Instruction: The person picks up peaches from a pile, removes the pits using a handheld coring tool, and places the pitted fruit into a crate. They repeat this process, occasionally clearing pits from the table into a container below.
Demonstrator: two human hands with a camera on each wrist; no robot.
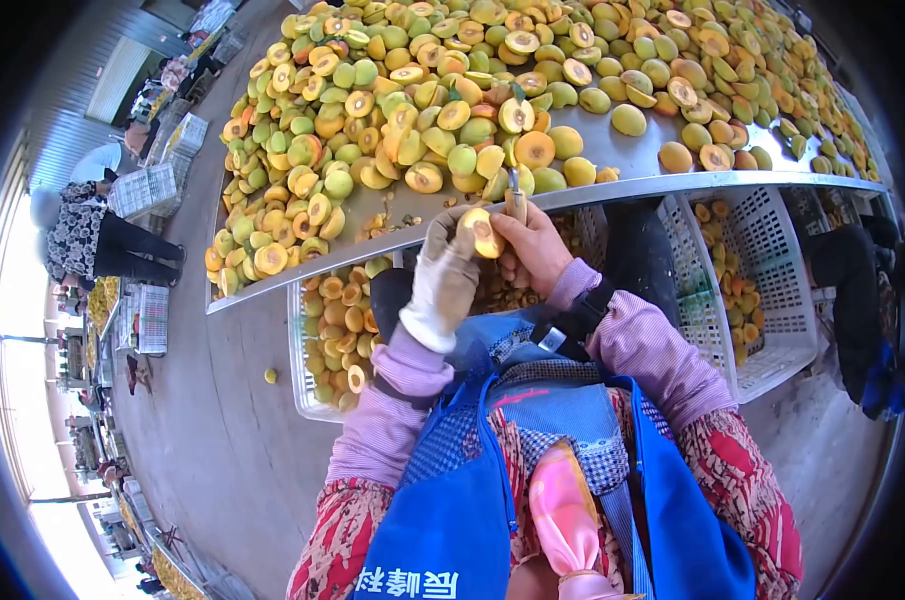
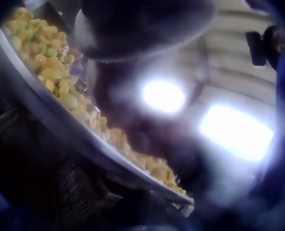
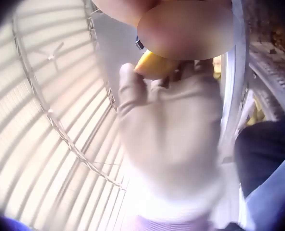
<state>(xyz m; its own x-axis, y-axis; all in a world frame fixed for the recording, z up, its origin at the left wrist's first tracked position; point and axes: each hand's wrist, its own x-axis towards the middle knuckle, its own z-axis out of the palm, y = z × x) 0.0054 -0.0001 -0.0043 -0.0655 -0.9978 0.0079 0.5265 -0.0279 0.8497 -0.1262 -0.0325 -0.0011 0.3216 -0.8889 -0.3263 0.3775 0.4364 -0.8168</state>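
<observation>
In the head view, my gloved left hand (image 1: 447,272) pinches a halved yellow peach (image 1: 483,233), its cut face turned up. My bare right hand (image 1: 541,248) grips a wooden-handled knife (image 1: 516,205), blade pointing away toward the table, with the thumb right at the peach's edge. From the right wrist view, the gloved palm (image 3: 171,130) appears with the yellow peach (image 3: 157,66) at its fingertips, partly covered by a blurred shape. The left wrist view is dark and blurred, and what the hand holds is hidden there.
A metal table (image 1: 613,190) heaped with whole and halved peaches (image 1: 403,110) lies ahead, its raised rim beyond my hands. Beneath stand white crates, one of peach halves (image 1: 338,320) at left, another crate (image 1: 773,260) at right. A person (image 1: 98,230) stands farther left.
</observation>
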